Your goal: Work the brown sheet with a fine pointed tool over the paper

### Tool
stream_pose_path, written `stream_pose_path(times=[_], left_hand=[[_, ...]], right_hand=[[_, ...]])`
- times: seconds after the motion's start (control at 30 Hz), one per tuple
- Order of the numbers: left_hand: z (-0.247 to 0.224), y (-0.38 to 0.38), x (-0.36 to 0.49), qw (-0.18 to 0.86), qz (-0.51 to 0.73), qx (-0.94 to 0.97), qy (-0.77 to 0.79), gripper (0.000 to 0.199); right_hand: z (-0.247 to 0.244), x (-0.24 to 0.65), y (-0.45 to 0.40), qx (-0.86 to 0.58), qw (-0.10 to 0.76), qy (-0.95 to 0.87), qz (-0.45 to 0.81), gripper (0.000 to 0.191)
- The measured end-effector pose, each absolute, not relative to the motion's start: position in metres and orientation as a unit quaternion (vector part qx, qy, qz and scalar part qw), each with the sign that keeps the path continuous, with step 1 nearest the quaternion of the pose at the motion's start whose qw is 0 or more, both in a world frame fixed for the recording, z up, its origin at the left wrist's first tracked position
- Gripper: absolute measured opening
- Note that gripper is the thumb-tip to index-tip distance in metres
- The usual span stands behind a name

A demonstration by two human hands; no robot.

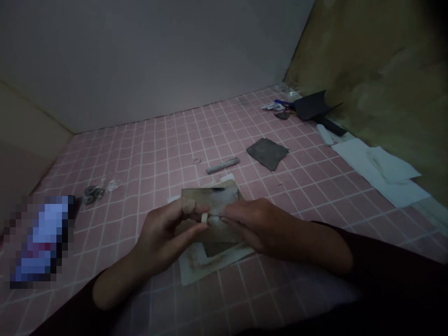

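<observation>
My left hand pinches a small pale ring between thumb and fingers, its narrow edge towards me. A light band is wrapped round one finger of that hand. Close by, my right hand has its fingers pressed together around something thin, its tip meeting the pale ring; what it is cannot be made out. Below both hands lies a worn, greyish-brown sheet on top of stained paper. Past the sheet are a grey rod-like piece and another thin pale ring.
A dark, rough square sheet lies beyond my right hand. Dark rings in a clear bag and a pixelated screen are at left. Along the right wall are white papers and a black dustpan-like object.
</observation>
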State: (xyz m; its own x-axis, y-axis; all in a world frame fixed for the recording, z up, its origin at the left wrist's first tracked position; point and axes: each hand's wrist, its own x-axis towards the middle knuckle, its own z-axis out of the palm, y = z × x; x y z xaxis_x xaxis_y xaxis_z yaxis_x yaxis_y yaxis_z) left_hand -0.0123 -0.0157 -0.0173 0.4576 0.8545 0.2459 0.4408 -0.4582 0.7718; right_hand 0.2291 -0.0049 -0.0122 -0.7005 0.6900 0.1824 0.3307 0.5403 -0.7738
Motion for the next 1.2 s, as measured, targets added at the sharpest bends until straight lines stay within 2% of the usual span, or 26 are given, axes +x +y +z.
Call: stream_pose_path(times=[0.07, 0.17, 0.23, 0.3, 0.37, 0.43, 0.47, 0.53, 0.6, 0.67, 0.73, 0.8, 0.87, 1.2], left_hand=[[-0.018, -0.015, -0.012, 0.311, 0.318, 0.801, 0.401, 0.014], [-0.019, -0.015, -0.012, 0.269, 0.317, 0.836, 0.359, 0.019], [-0.018, -0.014, -0.012, 0.254, 0.323, 0.844, 0.345, 0.022], [-0.016, -0.014, -0.011, 0.279, 0.325, 0.829, 0.358, 0.019], [-0.014, -0.014, -0.009, 0.341, 0.322, 0.794, 0.386, 0.014], [-0.014, -0.013, -0.008, 0.38, 0.322, 0.768, 0.403, 0.013], [-0.014, -0.013, -0.008, 0.374, 0.322, 0.771, 0.402, 0.013], [-0.015, -0.012, -0.008, 0.327, 0.315, 0.807, 0.378, 0.012], [-0.016, -0.012, -0.009, 0.285, 0.307, 0.844, 0.334, 0.012], [-0.015, -0.012, -0.009, 0.271, 0.308, 0.858, 0.308, 0.014], [-0.013, -0.012, -0.009, 0.284, 0.319, 0.846, 0.318, 0.015], [-0.011, -0.012, -0.008, 0.326, 0.331, 0.818, 0.34, 0.013], [-0.01, -0.012, -0.007, 0.365, 0.341, 0.791, 0.353, 0.011], [-0.009, -0.017, -0.004, 0.272, 0.332, 0.825, 0.369, 0.011]], right_hand=[[-0.01, 0.229, -0.005, -0.299, 0.223, -0.838, 0.398, 0.018], [-0.002, 0.232, 0.001, -0.276, 0.125, -0.748, 0.591, 0.026], [-0.001, 0.233, 0.004, -0.258, 0.089, -0.706, 0.654, 0.029], [-0.005, 0.233, 0.002, -0.279, 0.143, -0.755, 0.576, 0.027], [-0.012, 0.233, -0.002, -0.304, 0.219, -0.831, 0.411, 0.021], [-0.018, 0.233, -0.006, -0.309, 0.226, -0.867, 0.318, 0.015], [-0.019, 0.233, -0.006, -0.312, 0.215, -0.871, 0.315, 0.015], [-0.014, 0.234, -0.003, -0.312, 0.171, -0.845, 0.4, 0.022], [-0.006, 0.235, 0.002, -0.287, 0.105, -0.784, 0.541, 0.031], [0.0, 0.236, 0.005, -0.265, 0.068, -0.745, 0.608, 0.034], [0.0, 0.236, 0.003, -0.287, 0.11, -0.79, 0.53, 0.03], [-0.005, 0.237, -0.001, -0.318, 0.174, -0.856, 0.368, 0.022], [-0.012, 0.237, -0.005, -0.321, 0.188, -0.887, 0.276, 0.019], [-0.024, 0.237, -0.01, -0.3, 0.173, -0.913, 0.215, 0.02]])
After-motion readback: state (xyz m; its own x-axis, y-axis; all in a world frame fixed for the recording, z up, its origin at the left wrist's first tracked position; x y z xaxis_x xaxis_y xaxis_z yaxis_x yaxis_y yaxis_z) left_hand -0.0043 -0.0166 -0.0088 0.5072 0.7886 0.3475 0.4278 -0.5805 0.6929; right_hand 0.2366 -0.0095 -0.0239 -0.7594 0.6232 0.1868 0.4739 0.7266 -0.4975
